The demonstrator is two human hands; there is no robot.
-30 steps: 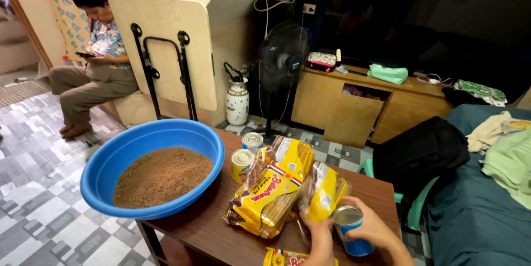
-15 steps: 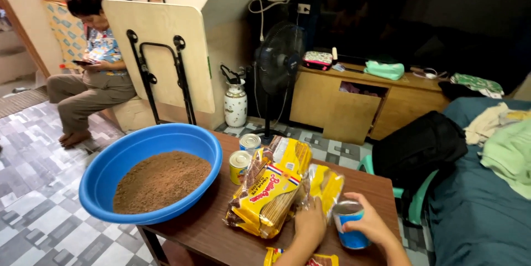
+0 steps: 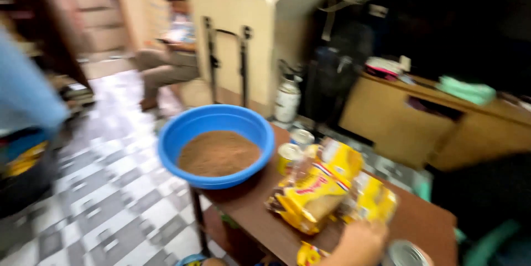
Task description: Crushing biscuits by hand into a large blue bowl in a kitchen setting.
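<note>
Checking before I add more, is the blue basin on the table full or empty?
Partly full: the blue basin holds a mound of brown powder, with bare wall above it.

Floor [image 3: 110, 188]: grey-and-white checkered tiles, left half of the frame. Folded table [image 3: 232, 39]: upright against a cream wall, upper centre. Wooden cabinet [image 3: 431, 127]: right side, under dim light. Seated person [image 3: 171, 55]: upper left, blurred.

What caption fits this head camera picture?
A hand rests by yellow packets beside a blue bowl of brown powder.
</note>
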